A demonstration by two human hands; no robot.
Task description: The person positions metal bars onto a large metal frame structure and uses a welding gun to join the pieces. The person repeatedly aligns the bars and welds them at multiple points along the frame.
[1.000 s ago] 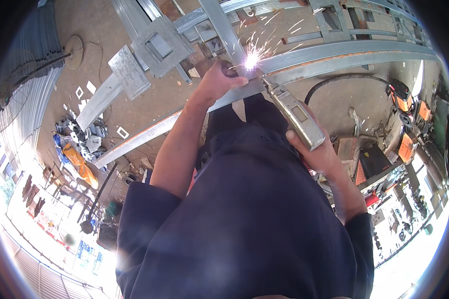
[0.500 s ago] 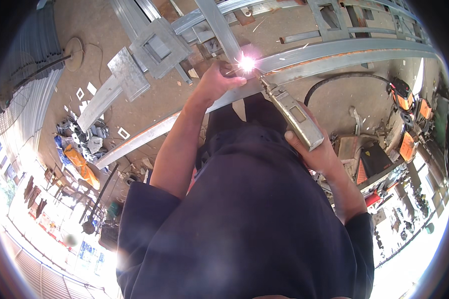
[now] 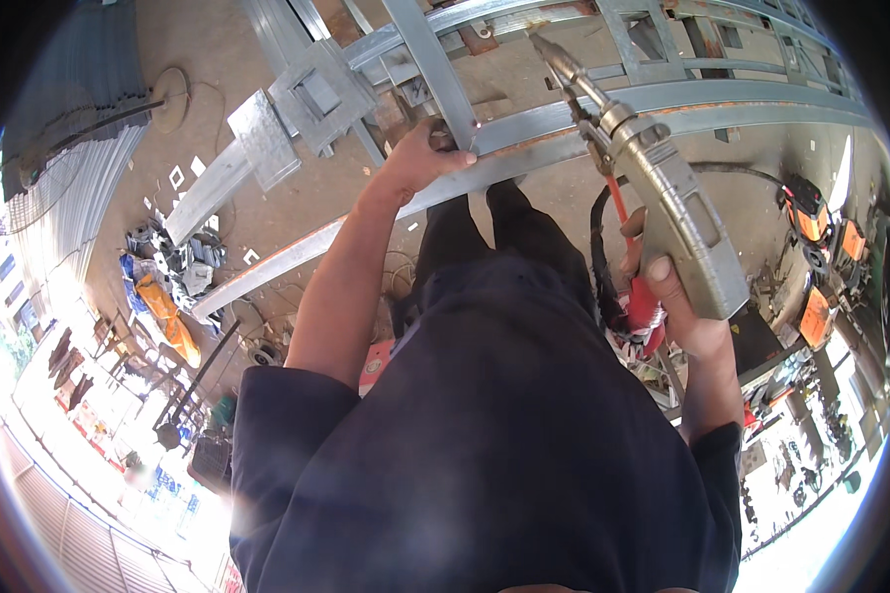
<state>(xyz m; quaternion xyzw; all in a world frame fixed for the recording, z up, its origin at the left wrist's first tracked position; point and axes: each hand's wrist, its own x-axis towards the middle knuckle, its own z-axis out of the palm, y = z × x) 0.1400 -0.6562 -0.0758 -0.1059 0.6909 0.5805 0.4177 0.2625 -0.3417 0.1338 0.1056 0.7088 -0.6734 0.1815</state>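
Observation:
My right hand (image 3: 684, 306) is wrapped around a welding gun (image 3: 677, 203), a boxy silver body with a slim nozzle pointing up and left, away from the joint. An orange-red trigger part (image 3: 618, 203) shows under the gun. My left hand (image 3: 420, 163) curls at the corner where a slanting galvanized steel tube (image 3: 430, 69) meets a long steel beam (image 3: 534, 128). Its thumb lies along the near edge, and its fingers close on the tube's end, partly hidden in shadow. A tiny pinkish glow marks the joint beside the thumb.
Flat steel plates (image 3: 265, 138) and a framed plate (image 3: 318, 96) lie left of the joint. Long metal profiles (image 3: 69, 138) are stacked at far left. Scraps and an orange bag (image 3: 168, 318) lie on the floor. A black hose (image 3: 727, 170) runs to an orange-black machine (image 3: 806, 217) at right.
The bright arc and sparks at the joint have gone out. My right hand has lifted the welding gun up and to the right, away from the joint. My left hand stays at the corner.

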